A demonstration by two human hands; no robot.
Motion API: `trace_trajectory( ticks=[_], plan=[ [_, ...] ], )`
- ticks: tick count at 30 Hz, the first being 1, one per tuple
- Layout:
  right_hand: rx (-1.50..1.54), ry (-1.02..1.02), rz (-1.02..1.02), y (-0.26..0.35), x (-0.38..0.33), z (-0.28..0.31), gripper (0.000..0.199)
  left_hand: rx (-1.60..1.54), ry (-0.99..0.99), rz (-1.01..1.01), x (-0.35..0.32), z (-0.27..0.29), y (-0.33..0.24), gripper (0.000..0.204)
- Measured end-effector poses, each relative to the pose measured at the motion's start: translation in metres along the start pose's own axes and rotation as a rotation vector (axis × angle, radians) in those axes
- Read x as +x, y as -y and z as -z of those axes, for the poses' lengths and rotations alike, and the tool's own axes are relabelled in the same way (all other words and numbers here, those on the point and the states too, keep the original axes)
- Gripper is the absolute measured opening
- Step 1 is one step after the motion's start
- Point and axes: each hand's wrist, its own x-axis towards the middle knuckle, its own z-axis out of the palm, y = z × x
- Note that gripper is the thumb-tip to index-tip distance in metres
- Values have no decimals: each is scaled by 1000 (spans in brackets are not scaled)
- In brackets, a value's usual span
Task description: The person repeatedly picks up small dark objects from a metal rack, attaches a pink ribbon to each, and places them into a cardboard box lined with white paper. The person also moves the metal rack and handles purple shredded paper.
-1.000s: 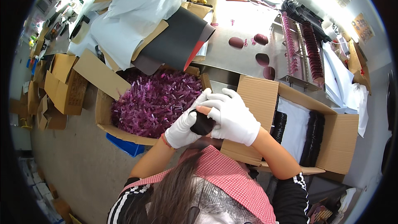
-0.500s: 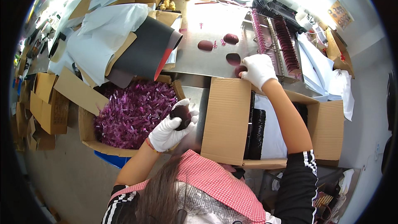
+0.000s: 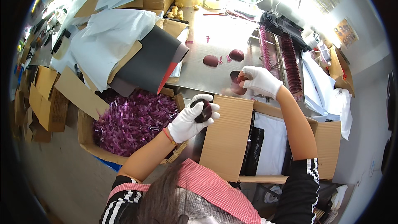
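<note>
Gripping a dark lens (image 3: 203, 113) in the gloved left hand (image 3: 186, 123), between thumb and fingers; partly covered by them, so impossible to tell whether single or stacked. Pinching a translucent reddish lens (image 3: 237, 88) at the fingertips of the gloved right hand (image 3: 263, 81), just to the left of that palm; hard to make out along its edges, and overlapping in view a darker lens (image 3: 234, 75), with no telling whether touching. Farther out on the metal table (image 3: 195, 76), up and left from the right hand, two loose lenses (image 3: 210, 61) beside small pink clips (image 3: 228, 58). To the left hand's left, heaped purple strips (image 3: 134, 118). Under the right forearm, an open cardboard box (image 3: 227, 137), contents partly hidden by the arm. Beyond the right hand, a row of dark red discs (image 3: 291, 64), too crowded to count.
</note>
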Motion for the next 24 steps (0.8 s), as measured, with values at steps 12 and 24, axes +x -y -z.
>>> trace_trajectory(
  ticks=[12, 24],
  plan=[
    [838, -198, 96, 54, -45, -74, 9, 65, -29, -433, 18, -42, 20, 77],
    [-522, -526, 21, -23, 5, -46, 37, -235, -132, -312, 2, -19, 28, 38]
  ],
)
